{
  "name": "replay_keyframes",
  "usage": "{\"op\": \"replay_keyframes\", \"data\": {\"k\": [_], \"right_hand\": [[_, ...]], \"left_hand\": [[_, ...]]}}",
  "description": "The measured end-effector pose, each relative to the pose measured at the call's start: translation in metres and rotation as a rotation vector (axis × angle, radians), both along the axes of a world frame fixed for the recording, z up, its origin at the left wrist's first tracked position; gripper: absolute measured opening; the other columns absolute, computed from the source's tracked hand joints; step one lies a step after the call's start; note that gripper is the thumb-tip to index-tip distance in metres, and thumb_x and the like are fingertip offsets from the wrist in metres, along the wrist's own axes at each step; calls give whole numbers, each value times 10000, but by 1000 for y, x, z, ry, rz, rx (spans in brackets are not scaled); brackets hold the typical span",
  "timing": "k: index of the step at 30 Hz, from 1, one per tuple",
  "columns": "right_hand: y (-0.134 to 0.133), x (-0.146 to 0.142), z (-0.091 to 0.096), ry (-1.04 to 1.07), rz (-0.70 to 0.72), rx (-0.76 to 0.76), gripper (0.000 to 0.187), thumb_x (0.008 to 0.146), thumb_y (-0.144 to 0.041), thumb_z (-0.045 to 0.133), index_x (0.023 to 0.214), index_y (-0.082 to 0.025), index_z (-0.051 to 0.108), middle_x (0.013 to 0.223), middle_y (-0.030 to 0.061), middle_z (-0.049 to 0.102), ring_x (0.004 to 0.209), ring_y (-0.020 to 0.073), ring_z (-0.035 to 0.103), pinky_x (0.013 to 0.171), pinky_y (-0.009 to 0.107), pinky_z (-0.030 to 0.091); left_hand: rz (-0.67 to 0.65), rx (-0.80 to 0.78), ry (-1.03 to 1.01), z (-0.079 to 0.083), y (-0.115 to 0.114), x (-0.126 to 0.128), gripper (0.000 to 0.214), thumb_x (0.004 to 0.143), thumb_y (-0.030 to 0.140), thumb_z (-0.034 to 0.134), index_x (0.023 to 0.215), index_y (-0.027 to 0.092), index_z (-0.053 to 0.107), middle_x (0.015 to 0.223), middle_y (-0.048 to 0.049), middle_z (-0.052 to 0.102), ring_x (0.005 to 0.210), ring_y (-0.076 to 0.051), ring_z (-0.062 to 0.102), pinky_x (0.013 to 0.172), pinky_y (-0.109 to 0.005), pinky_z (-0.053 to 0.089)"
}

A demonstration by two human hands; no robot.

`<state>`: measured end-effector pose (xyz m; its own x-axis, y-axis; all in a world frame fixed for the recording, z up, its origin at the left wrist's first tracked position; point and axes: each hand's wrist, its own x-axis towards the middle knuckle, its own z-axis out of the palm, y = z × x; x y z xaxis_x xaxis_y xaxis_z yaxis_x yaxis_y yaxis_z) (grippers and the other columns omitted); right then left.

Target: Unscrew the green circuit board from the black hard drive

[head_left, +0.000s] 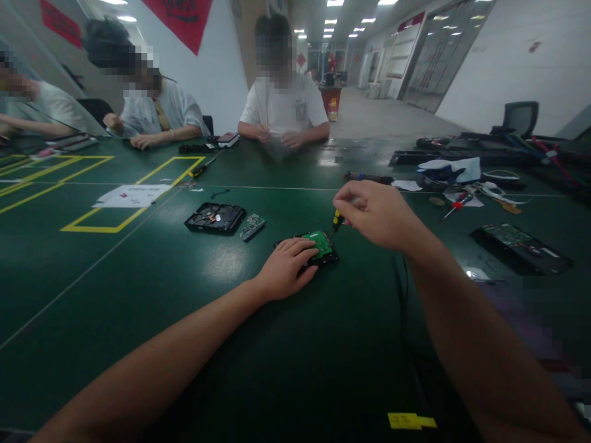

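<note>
A black hard drive (329, 261) with a green circuit board (319, 241) facing up lies on the green table. My left hand (292, 266) holds it from the near left, fingers curved over the board and thumb along the near side. In my right hand (369, 212), closed in a pinch, is a screwdriver (337, 221) with a yellow and black handle. Its shaft slants down to the board's right edge; the tip's exact contact is too small to make out. Left of the drive are a loose circuit board (253, 227) and another black hard drive (215, 218).
Farther right lies another hard drive (524, 247), with a red screwdriver (457, 205), gloves (450, 170) and cables behind it. A white paper (132, 195) with small parts sits left by yellow tape. Several people sit across the table (194, 344). A black cable runs beneath my right forearm.
</note>
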<state>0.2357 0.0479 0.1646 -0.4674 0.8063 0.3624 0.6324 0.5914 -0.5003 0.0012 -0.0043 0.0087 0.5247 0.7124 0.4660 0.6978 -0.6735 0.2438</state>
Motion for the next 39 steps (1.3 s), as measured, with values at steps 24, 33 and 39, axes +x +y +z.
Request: {"op": "replay_keyframes", "data": {"k": [24, 33, 39], "right_hand": [[0, -1, -1, -14, -16, 35, 168, 928, -275, 660, 1057, -207, 743, 850, 57, 765, 829, 252, 699, 731, 357, 485], [-2, -1, -1, -14, 29, 41, 127, 952, -290, 631, 1005, -222, 725, 907, 60, 760, 814, 232, 682, 727, 355, 480], [0, -3, -3, -2, -33, 9, 138, 963, -315, 641, 1016, -206, 706, 868, 68, 755, 791, 229, 680, 717, 357, 476]], "left_hand": [[9, -10, -10, 1, -1, 1, 390, 1019, 346, 613, 1387, 220, 639, 1422, -139, 653, 1360, -331, 592, 1158, -595, 475], [9, -3, 2, -1, 0, 0, 392, 1031, 360, 600, 1388, 202, 634, 1427, -139, 651, 1368, -320, 587, 1168, -575, 472], [-1, 0, -8, -1, 0, 0, 387, 1029, 355, 603, 1389, 217, 635, 1427, -134, 650, 1363, -322, 592, 1160, -585, 476]]}}
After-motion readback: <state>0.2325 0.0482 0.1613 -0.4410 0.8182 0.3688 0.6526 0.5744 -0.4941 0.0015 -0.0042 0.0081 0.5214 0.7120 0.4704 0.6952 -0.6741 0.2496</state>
